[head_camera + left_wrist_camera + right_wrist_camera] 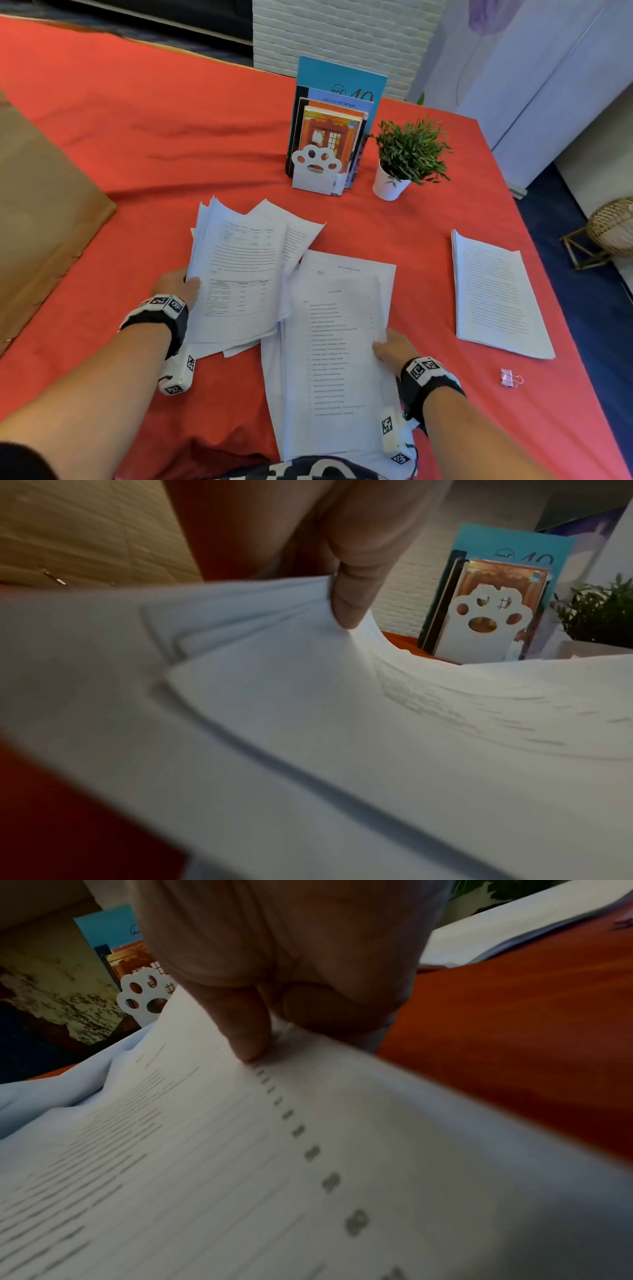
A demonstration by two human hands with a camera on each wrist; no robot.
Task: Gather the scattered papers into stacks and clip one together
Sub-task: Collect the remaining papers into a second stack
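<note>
A fanned bundle of printed sheets (243, 270) is lifted at the centre left of the red table; my left hand (178, 284) grips its left edge, thumb on top (352, 599). A second pile of printed pages (335, 359) lies in front of me, and my right hand (394, 349) pinches its right edge, thumb (246, 1031) pressing on the top page (240, 1150). A squared stack of papers (496, 294) lies flat at the right. A small pink binder clip (510, 378) sits on the cloth below that stack.
A white paw-shaped bookend with upright books (325, 137) and a potted green plant (407, 154) stand at the back centre. A brown paper bag (37, 212) lies at the left. The table's right edge (561, 308) drops to a blue floor with a wicker stool (609, 226).
</note>
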